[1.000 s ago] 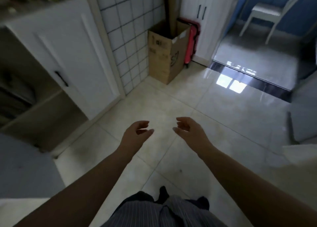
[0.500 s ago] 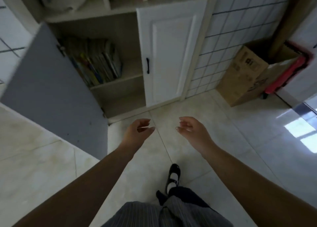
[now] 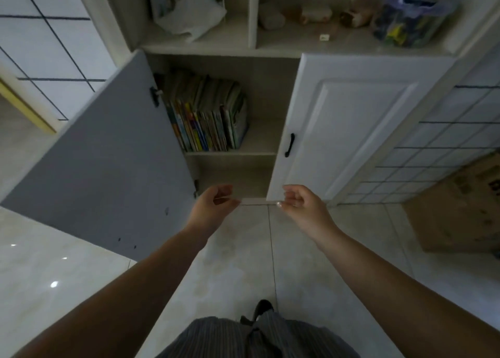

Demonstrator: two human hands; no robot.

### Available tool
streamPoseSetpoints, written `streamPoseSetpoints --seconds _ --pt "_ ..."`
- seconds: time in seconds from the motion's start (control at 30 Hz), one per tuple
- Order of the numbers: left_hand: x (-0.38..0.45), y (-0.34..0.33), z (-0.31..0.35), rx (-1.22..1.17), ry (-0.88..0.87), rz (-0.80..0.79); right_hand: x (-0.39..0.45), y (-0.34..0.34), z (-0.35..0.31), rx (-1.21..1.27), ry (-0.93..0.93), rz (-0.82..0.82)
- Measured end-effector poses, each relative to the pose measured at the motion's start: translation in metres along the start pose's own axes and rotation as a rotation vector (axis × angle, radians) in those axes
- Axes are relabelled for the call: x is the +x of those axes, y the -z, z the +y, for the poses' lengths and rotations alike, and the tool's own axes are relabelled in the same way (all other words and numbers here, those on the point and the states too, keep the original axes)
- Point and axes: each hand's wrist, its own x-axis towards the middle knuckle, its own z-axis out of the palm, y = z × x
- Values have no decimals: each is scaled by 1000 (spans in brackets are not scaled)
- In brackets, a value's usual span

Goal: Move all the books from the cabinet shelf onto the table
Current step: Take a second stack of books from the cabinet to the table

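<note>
My left hand [image 3: 213, 209] and right hand [image 3: 300, 204] hold nothing; the fingers curl loosely. The books [image 3: 208, 114] all stand on the cabinet shelf [image 3: 262, 144]. None moved yet, I think. I can't see the surface.

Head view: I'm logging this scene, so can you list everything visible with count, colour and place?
upright thin books: a row, count unclear, multicoloured spines, cabinet shelf behind the open door
grey open cabinet door: one, left
white closed cabinet door: one, black handle, right
white plastic bag: one, upper left cubby
clear plastic tub: one, upper right cubby
brown cardboard box: one, floor, far right
left hand: empty, fingers loosely curled, below the shelf
right hand: empty, likewise
</note>
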Motion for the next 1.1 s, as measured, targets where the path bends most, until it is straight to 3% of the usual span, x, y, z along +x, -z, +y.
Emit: streamPoseSetpoints --seconds 0.47,0.77,1.1 --pt "165 12 39 -46 59 19 185 -23 -48 -81 -22 -102" --pt "278 -4 49 -239 99 15 301 -47 -53 -117 -61 -168" --pt "365 -24 21 -115 -126 24 396 -76 -37 4 -55 -312"
